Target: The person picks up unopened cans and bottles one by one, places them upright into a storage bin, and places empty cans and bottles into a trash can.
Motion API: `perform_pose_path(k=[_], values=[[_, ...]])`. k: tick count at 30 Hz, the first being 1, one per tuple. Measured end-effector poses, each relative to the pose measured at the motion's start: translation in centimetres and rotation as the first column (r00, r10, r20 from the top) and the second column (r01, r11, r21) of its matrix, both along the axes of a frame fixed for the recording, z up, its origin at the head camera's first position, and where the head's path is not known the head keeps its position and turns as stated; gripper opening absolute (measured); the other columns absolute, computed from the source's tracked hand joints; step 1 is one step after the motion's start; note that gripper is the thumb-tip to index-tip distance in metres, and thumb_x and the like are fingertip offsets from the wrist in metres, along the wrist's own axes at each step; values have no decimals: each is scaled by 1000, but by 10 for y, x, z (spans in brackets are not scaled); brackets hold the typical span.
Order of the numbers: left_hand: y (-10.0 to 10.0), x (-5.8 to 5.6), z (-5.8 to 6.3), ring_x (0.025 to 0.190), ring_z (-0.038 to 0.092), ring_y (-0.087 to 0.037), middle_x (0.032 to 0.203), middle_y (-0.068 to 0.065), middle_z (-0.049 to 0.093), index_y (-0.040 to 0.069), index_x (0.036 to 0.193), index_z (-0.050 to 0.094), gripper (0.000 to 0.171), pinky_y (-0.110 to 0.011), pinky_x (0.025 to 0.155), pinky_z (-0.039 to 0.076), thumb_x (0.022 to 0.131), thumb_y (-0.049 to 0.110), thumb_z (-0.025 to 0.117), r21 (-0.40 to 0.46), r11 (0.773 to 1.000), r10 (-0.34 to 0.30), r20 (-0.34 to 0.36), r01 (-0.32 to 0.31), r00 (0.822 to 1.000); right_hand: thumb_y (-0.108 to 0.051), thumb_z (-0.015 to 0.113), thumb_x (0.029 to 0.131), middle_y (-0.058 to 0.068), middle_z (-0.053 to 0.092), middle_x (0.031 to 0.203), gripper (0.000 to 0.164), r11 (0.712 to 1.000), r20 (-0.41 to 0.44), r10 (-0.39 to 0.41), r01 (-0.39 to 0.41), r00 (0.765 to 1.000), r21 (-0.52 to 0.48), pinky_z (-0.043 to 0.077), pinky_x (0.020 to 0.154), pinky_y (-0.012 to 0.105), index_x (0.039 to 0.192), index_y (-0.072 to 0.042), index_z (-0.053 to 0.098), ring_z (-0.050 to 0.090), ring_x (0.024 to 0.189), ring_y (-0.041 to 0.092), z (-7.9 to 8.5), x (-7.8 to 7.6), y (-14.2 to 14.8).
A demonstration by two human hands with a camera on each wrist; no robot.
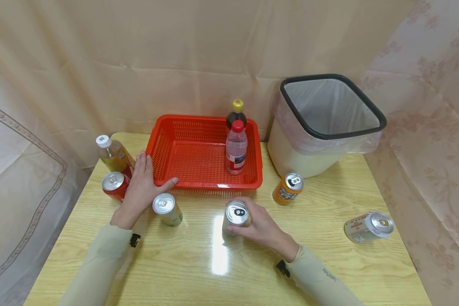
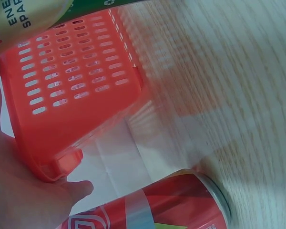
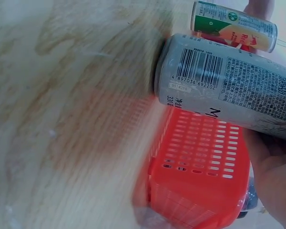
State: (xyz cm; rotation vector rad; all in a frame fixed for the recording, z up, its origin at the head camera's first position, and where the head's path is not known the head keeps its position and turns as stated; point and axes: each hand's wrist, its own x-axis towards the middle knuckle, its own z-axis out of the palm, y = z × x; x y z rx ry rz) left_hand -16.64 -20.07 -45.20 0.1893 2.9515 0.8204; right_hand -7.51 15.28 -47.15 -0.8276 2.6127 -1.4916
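My right hand (image 1: 264, 223) grips a grey drink can (image 1: 236, 213) around its side, just in front of the red plastic basket (image 1: 202, 185). The can's barcode side faces the right wrist view, and its top shows a dark opening. At the basket's front left corner rests my left hand (image 1: 140, 189), fingers extended along the side and thumb along the front rim. A gold and green can (image 1: 172, 214) stands beside that thumb. On the hand's other side are a red can (image 1: 116, 187) and a white-capped bottle (image 1: 116, 153), partly hidden.
Inside the basket's right end stand a red-capped clear bottle (image 1: 236, 148) and a yellow-capped dark bottle (image 1: 236, 117). A lined, black-rimmed bin (image 1: 302, 155) is at the back right. An orange can (image 1: 287, 189) stands before it; a white-grey can (image 1: 367, 227) is near the table's right edge.
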Motion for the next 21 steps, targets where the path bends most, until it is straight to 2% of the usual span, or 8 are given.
perform_pose_path(k=[7, 17, 21], values=[[0, 0, 0, 157, -11, -41, 171, -22, -14, -7, 162, -1, 126, -64, 123, 6, 88, 77, 59, 1, 1000, 3, -1, -3, 1000, -21, 92, 79, 1, 71, 118, 63, 999, -39, -33, 34, 999, 19, 56, 96, 39, 130, -9, 56, 67, 108, 14, 8, 0, 0], [0, -1, -2, 157, -10, -42, 170, -23, -13, -7, 161, 0, 126, -64, 123, 7, 89, 77, 58, -3, 1000, -1, -6, 1, 1000, -17, 92, 78, 3, 69, 118, 64, 995, -69, -98, 96, 993, -31, 55, 97, 41, 129, -7, 56, 66, 108, 17, 33, -3, 7], [-1, -1, -2, 157, -10, -41, 170, -22, -14, -7, 161, 0, 125, -64, 123, 6, 89, 77, 58, -1, 1000, -2, -12, 2, 1000, -10, 92, 76, 7, 71, 118, 66, 990, -139, -132, 125, 982, -60, 56, 95, 42, 130, -4, 54, 67, 107, 21, 41, -6, 10]])
